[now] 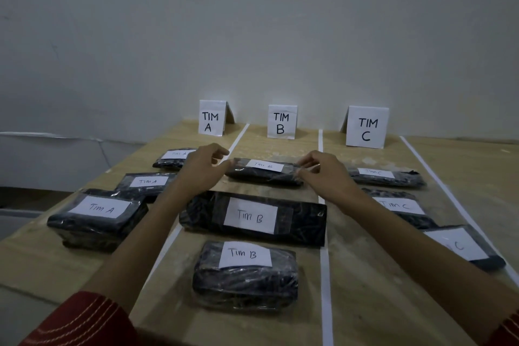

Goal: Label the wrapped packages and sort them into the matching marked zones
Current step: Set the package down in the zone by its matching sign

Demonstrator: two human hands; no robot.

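pale wooden counter [365, 289], taped into lanes. far tim b package [264, 174] lies at 12 o'clock in the b lane [280, 147]; right hand [328, 174] pinches its 3 o'clock end, left hand [200, 168] curls at 9 o'clock, grip unclear. likely final placing; next, release it squarely.

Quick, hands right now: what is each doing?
Left hand: fingers curled at left end of the far Tim B package; grip cannot be told.
Right hand: pinches that package's right end.

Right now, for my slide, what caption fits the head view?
The left hand and right hand at the ends of the farthest Tim B package, in the middle zone.
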